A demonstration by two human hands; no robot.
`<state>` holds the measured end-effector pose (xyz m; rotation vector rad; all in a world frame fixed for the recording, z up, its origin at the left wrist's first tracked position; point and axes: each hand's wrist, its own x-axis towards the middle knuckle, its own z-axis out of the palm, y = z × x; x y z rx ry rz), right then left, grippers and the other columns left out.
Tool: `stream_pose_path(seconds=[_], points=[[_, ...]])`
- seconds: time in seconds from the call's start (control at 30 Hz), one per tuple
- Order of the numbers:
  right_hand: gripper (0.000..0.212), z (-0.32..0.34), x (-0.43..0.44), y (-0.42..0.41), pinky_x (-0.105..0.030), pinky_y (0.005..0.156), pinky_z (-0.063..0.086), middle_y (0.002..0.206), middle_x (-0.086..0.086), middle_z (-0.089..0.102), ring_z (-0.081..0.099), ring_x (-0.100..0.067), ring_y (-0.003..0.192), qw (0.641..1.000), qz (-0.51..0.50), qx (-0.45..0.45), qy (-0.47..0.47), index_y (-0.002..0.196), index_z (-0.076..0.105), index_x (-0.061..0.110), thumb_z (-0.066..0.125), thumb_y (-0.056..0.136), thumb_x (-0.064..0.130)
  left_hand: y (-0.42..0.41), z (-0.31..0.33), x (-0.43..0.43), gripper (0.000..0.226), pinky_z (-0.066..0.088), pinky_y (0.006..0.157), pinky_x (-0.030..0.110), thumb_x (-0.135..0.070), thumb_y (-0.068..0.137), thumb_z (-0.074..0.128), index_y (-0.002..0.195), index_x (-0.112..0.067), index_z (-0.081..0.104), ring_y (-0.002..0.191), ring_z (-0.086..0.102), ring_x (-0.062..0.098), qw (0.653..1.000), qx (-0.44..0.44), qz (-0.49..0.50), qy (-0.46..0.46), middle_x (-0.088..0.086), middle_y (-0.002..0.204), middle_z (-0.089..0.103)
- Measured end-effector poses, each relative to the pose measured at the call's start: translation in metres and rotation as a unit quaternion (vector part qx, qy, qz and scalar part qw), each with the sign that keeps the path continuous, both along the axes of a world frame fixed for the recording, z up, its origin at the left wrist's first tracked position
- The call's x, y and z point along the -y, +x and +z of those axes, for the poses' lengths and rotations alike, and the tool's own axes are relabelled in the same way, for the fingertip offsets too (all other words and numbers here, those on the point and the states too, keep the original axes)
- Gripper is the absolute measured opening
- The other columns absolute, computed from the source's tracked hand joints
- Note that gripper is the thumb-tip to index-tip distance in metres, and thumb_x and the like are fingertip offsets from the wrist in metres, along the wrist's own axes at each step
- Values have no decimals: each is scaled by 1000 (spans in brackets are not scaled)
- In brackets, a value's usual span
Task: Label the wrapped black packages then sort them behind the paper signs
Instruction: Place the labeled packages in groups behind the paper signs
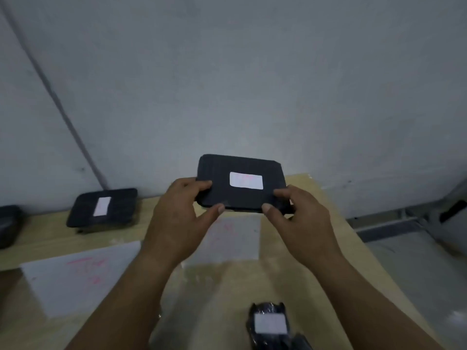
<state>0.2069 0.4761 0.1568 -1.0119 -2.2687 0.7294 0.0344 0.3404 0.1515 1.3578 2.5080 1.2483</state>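
Note:
A flat black wrapped package (240,195) with a white label (246,180) hangs above the far end of the table, over a paper sign (237,238) with pink writing. My left hand (177,218) grips its left edge and my right hand (298,218) grips its right edge. A second labelled black package (103,208) lies by the wall behind another paper sign (73,276). A small labelled black package (270,324) lies near the front of the table.
The wooden table (328,248) ends at the right, with grey floor beyond it. A grey wall stands right behind the table. Part of another dark object (7,226) sits at the far left edge.

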Motion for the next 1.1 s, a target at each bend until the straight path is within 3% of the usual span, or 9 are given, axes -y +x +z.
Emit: stream_pose_path(seconds=[0.23,0.37,0.53,0.7,0.83,0.97,1.1], points=[[37,-22,-64,-141,-23,80,39,120,-4,62,56,-20,103,983,23,158,-89,123,60,17,58,93,37,-116,-25,-56,40,48,84,29,-41,84,71,119,-23,63,101,59,19,964,28,2,-266,1,118,62],[29,-58,-82,-181,-29,72,49,101,-8,69,61,-20,86,963,24,223,-151,100,68,10,56,94,35,-150,-58,-77,41,49,83,30,-38,84,71,119,-18,61,102,59,22,938,25,-15,-346,5,118,61],[35,-89,-90,-201,-28,65,44,90,-11,69,62,-23,83,948,27,270,-167,89,70,4,53,94,34,-169,-92,-88,47,52,88,37,-36,83,71,122,-17,56,106,59,28,916,21,-21,-399,9,120,58],[33,-105,-96,-216,-27,67,44,93,-11,68,60,-25,86,938,27,301,-170,91,70,7,51,94,33,-178,-115,-97,40,54,86,38,-29,85,66,121,-17,56,104,61,27,909,25,-18,-415,8,119,59],[31,-113,-103,-221,-26,58,36,93,-11,65,57,-24,83,931,33,325,-164,90,67,5,48,94,28,-184,-133,-105,38,53,87,37,-28,88,64,123,-16,56,107,60,27,902,31,-28,-430,9,122,59],[31,-117,-106,-219,-26,69,39,106,-14,64,56,-25,88,923,47,332,-189,104,66,1,46,97,24,-183,-147,-108,34,50,85,36,-24,91,58,124,-18,57,111,58,28,889,23,-40,-456,8,125,57],[35,-116,-105,-215,-31,88,43,124,-15,60,56,-30,111,911,81,352,-197,121,60,5,40,100,24,-184,-149,-108,38,50,92,38,-19,90,54,128,-18,53,112,57,27,867,34,-68,-493,9,128,56]])
